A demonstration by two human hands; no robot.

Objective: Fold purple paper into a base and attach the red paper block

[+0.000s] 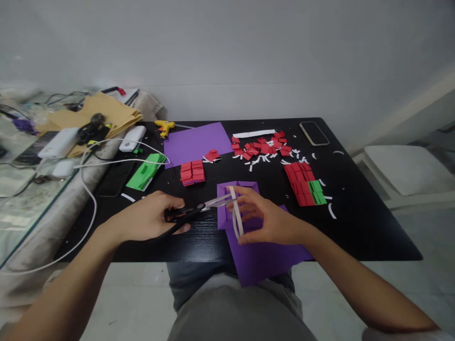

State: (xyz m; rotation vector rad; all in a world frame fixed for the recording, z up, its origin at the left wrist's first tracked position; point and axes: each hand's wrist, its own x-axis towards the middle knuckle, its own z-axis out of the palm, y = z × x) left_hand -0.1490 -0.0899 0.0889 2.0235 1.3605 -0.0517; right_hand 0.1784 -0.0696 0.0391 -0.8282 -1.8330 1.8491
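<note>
- Our left hand (156, 215) has its grip curled round the black handles of the scissors (201, 207), whose blades stand parted and point right.
- Our right hand (273, 220) has its grip narrowed on a bent white strip (236, 210), pinched between the thumb below and the fingers above.
- The blade tips overlap the strip's upper part as we look down; we cannot tell whether they touch it.
- Under the strip we see a folded purple piece (222, 206) on the table (362, 232), and a loose purple sheet (256, 263) hanging over the front edge.
- Left of the folded piece sits a red block (192, 171); farther left lies a green paper stack (146, 173).
- To our right lies a red-and-green block (302, 184), with white offcuts beside it.
- Behind these, red paper pieces (265, 148) lie scattered among white scraps, between a flat purple sheet (197, 142) and a phone (314, 133).
- A yellow glue gun (164, 127) rests at the back left.
</note>
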